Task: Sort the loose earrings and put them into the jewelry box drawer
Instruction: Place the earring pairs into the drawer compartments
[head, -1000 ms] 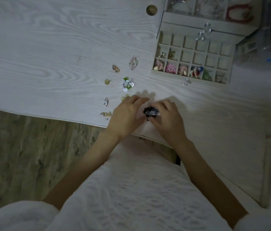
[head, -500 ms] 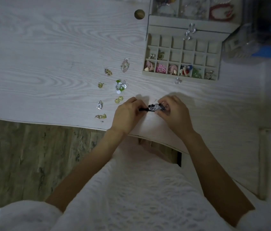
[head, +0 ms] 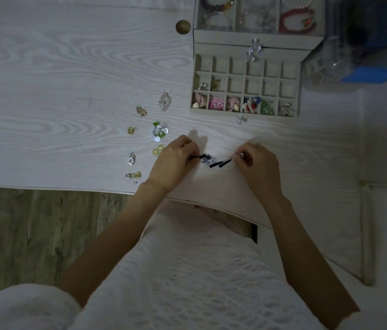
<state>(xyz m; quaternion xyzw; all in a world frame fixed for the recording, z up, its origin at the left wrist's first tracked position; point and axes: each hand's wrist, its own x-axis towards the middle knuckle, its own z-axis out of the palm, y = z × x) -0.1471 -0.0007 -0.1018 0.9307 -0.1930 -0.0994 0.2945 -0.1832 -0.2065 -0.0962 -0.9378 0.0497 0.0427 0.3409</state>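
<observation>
Near the table's front edge, my left hand (head: 176, 160) pinches one end of a black-and-white earring (head: 208, 160). My right hand (head: 256, 163) pinches the top of a dark tassel piece (head: 223, 163) beside it; the two pieces lie slightly apart. Loose earrings lie left of my hands: a green-and-silver sequin pair (head: 160, 131), a pale pink one (head: 165, 101) and several small gold ones (head: 141, 111). The jewelry box drawer (head: 245, 114) stands pulled out at the upper right. Its front row of compartments holds sorted earrings.
The jewelry box top tray (head: 256, 34) behind the drawer holds bracelets. A round wooden knob (head: 183, 26) sits on the table to its left. A clear container with a blue part (head: 366, 75) stands at the right. A small clear bead (head: 240, 120) lies before the drawer.
My hands held the black-and-white earrings bunched together; they have drawn apart sideways, separating the pair into two pieces. The view has shifted slightly.
</observation>
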